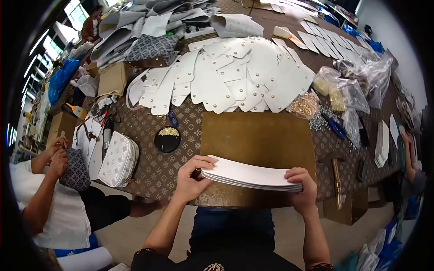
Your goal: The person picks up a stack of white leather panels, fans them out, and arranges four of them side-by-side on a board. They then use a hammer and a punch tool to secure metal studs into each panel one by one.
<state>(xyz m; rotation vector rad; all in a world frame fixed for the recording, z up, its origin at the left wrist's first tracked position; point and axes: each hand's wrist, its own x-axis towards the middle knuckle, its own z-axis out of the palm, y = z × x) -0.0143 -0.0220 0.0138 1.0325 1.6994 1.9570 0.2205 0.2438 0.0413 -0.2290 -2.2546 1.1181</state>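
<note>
You're gripping a stack of white strips [251,175] by its ends, left hand [193,178] on one, right hand [302,186] on the other. You're holding it over the near part of the brown board [257,135], and the hammer [337,183] is lying off to your right.

Pouch [118,159]: white, silver-patterned, resting on the brown patterned surface [190,126]
Blue bag [63,74]: bunched, far left
Pliers [337,128]: blue-handled, beside silver-toned bits [319,121]
Clear plastic bags [355,90]: crumpled, right side
Co-workers [54,198]: 1 at left, gripping dark patterned material [76,170]; 1 at right
</note>
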